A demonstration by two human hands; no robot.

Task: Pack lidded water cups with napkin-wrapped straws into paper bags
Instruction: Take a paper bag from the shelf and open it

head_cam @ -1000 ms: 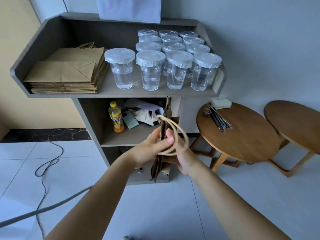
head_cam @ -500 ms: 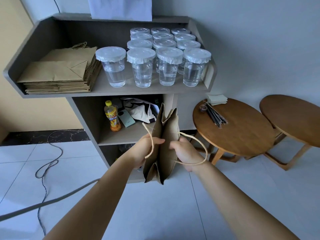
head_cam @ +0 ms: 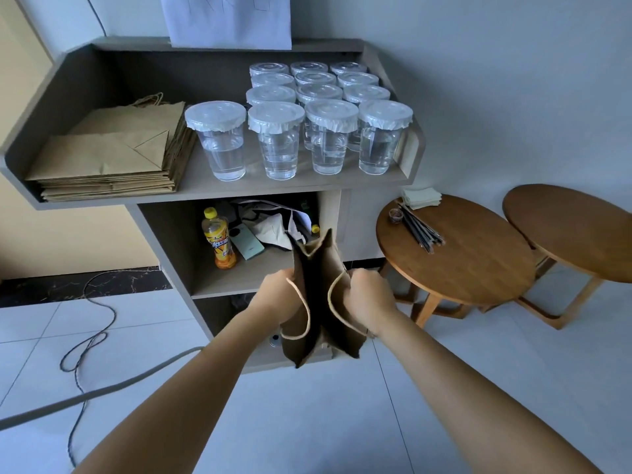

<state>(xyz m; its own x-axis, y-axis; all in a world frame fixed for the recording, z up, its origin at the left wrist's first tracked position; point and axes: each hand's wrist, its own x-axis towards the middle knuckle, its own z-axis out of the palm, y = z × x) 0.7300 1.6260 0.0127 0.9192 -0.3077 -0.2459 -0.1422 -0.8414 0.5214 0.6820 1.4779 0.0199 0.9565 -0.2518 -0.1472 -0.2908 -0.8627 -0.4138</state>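
I hold a brown paper bag upright in mid-air in front of the shelf unit, its mouth partly spread. My left hand grips the bag's left wall and my right hand grips its right wall; both rope handles hang loose below my fists. Several lidded water cups stand in rows on the top shelf. A stack of flat paper bags lies at the shelf's left. Black straws and folded napkins lie on the nearer round wooden table.
A second round table stands at the far right. The lower shelf holds an orange drink bottle, a phone and crumpled cloth. Cables trail across the tiled floor at left.
The folded bag has been turned upright and its walls pulled apart. My hands moved from the handles to the bag's two sides, and the handles now dangle.
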